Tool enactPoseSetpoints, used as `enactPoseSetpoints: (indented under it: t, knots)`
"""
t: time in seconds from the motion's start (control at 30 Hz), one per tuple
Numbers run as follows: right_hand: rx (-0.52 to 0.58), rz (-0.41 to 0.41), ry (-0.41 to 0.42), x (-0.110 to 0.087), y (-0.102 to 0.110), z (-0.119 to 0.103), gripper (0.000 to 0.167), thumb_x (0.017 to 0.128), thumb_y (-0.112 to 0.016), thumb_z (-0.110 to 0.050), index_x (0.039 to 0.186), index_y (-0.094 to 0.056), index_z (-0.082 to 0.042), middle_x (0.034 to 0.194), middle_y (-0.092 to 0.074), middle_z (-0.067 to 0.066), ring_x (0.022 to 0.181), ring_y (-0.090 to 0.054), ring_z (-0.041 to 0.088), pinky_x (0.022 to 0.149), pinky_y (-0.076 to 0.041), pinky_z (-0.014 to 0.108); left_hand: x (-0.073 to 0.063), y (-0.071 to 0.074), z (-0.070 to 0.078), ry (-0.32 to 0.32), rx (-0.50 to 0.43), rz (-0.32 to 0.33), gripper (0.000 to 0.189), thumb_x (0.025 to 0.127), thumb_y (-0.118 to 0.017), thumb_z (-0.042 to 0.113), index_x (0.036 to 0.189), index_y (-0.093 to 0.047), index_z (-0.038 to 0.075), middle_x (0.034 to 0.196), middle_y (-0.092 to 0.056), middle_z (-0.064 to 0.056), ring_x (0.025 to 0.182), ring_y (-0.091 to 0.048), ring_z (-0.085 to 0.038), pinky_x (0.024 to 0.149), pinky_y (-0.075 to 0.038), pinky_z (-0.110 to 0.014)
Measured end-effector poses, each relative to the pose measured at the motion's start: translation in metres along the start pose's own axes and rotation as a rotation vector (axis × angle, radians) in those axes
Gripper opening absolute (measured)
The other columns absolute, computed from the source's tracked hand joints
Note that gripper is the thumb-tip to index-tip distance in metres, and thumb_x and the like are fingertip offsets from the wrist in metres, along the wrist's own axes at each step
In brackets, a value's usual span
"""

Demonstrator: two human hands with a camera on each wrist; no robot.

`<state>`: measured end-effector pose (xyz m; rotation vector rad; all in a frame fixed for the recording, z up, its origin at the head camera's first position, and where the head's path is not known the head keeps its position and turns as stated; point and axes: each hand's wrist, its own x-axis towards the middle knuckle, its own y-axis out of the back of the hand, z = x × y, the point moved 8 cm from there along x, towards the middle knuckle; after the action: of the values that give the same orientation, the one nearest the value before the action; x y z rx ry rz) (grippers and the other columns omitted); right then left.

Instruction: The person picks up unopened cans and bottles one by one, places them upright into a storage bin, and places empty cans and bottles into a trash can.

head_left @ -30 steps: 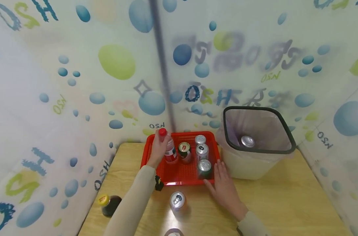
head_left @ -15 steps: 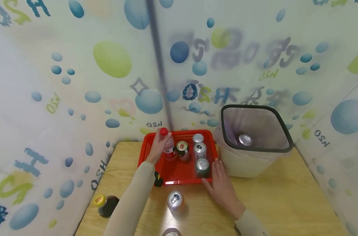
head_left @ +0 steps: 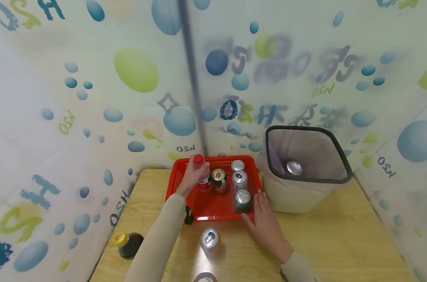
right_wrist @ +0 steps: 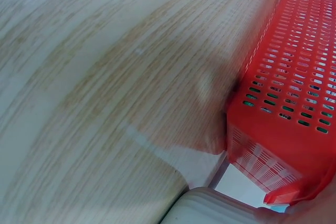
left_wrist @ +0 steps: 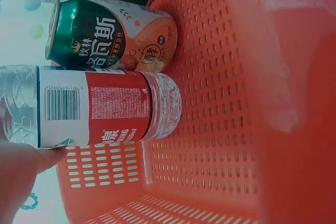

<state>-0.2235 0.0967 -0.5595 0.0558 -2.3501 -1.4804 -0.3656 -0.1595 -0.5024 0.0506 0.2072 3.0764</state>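
Observation:
My left hand [head_left: 191,176] grips the upper part of a clear plastic bottle [head_left: 204,183] with a red cap and a red-and-white label. The bottle stands inside a red perforated basket [head_left: 206,209], left of a can with a gold top [head_left: 218,181]. In the left wrist view the bottle [left_wrist: 110,106] is right beside a green, white and orange drink can [left_wrist: 113,35]. Several cans [head_left: 240,180] line the basket's right side. My right hand [head_left: 267,227] rests with straight fingers against the basket's front right corner; the right wrist view mostly shows wood and basket wall.
A lined bin [head_left: 290,199] with a black rim stands right of the basket, a can [head_left: 294,168] inside. In front of the basket are a can [head_left: 210,239] and a partly cropped container [head_left: 204,278]. A dark bottle with a yellow cap [head_left: 128,244] is at left.
The bottle and my left hand have shifted slightly right, closer to the gold-topped can. My right hand keeps its place at the basket corner. The head view has swayed a little.

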Motion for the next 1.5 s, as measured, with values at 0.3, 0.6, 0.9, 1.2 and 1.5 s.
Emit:
enactPoseSetpoints:
  t: [0.3, 0.6, 0.9, 1.2, 1.5]
  knots:
    - [0.014, -0.027, -0.019, -0.001, -0.003, 0.002, 0.087, 0.100, -0.063, -0.046, 0.153, -0.034, 0.015, 0.166, -0.021, 0.030, 0.154, -0.018, 0.047, 0.121, -0.026, 0.058, -0.007, 0.003, 0.000, 0.056, 0.074, 0.033, 0.084, 0.094, -0.075, 0.033, 0.160, -0.027, 0.015, 0.146, -0.053, -0.011, 0.132, -0.051, -0.032, 0.114, -0.040, -0.057]
    - [0.014, -0.022, -0.012, -0.002, 0.001, 0.001, 0.086, 0.100, -0.063, -0.046, 0.153, -0.034, 0.016, 0.165, -0.021, 0.031, 0.154, -0.018, 0.047, 0.121, -0.026, 0.059, -0.027, 0.015, 0.016, 0.035, 0.140, 0.137, 0.094, 0.093, -0.068, 0.058, 0.165, -0.020, 0.022, 0.169, -0.021, -0.011, 0.150, -0.028, -0.035, 0.119, -0.027, -0.064]
    - [0.012, -0.025, -0.015, -0.003, 0.001, -0.001, 0.086, 0.101, -0.061, -0.048, 0.152, -0.035, 0.015, 0.165, -0.023, 0.031, 0.153, -0.020, 0.048, 0.119, -0.029, 0.061, -0.056, 0.018, 0.051, -0.127, 0.150, 0.205, 0.077, 0.100, -0.063, 0.046, 0.164, -0.027, 0.022, 0.168, -0.028, -0.004, 0.152, -0.027, -0.033, 0.120, -0.025, -0.064]
    - [0.015, -0.023, -0.012, -0.003, 0.000, -0.002, 0.086, 0.101, -0.061, -0.048, 0.153, -0.034, 0.015, 0.166, -0.022, 0.031, 0.154, -0.020, 0.047, 0.120, -0.028, 0.059, -0.098, 0.028, 0.093, -0.399, 0.116, 0.218, 0.059, 0.104, -0.060, 0.022, 0.159, -0.039, 0.020, 0.164, -0.038, -0.001, 0.153, -0.029, -0.023, 0.125, -0.023, -0.050]
    - [0.029, -0.025, -0.012, -0.003, -0.001, -0.001, 0.087, 0.102, -0.059, -0.050, 0.153, -0.033, 0.016, 0.166, -0.020, 0.030, 0.154, -0.019, 0.047, 0.120, -0.029, 0.060, -0.142, 0.060, 0.134, -0.508, 0.182, 0.240, 0.053, 0.102, -0.059, 0.006, 0.154, -0.046, 0.012, 0.159, -0.046, -0.004, 0.148, -0.039, -0.023, 0.120, -0.033, -0.055]
